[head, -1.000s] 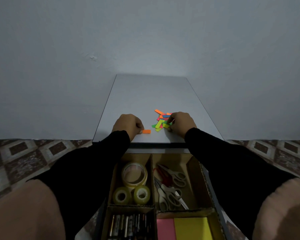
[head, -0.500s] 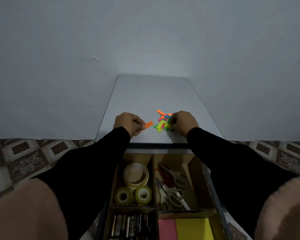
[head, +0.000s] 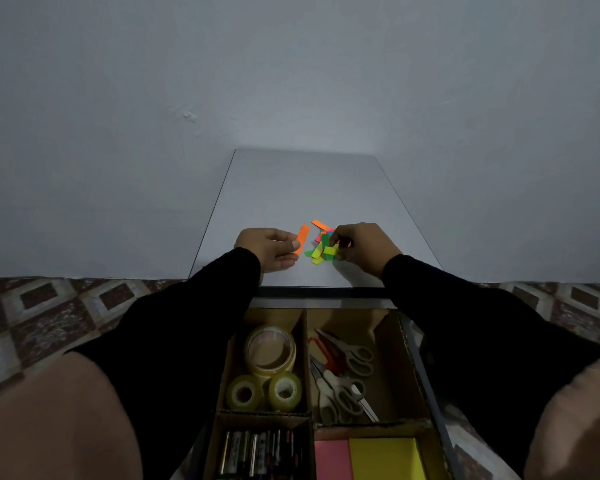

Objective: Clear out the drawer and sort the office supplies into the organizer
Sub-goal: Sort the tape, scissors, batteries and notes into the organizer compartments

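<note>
While the organizer (head: 409, 368) near the person already holds tapes, scissors, batteries and notes, the left hand (head: 269, 249) pinches 1 orange flag (head: 302, 238) and the right hand (head: 362, 244) pinches into the flag pile (head: 321, 249) on the tabletop (head: 305, 188), which I judge is left to sort.

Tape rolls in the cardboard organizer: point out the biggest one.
The wide, tan-cored clear tape roll at the back of the compartment is biggest. The two small yellowish clear tape rolls stand side by side in front of it, nearer the person.
</note>
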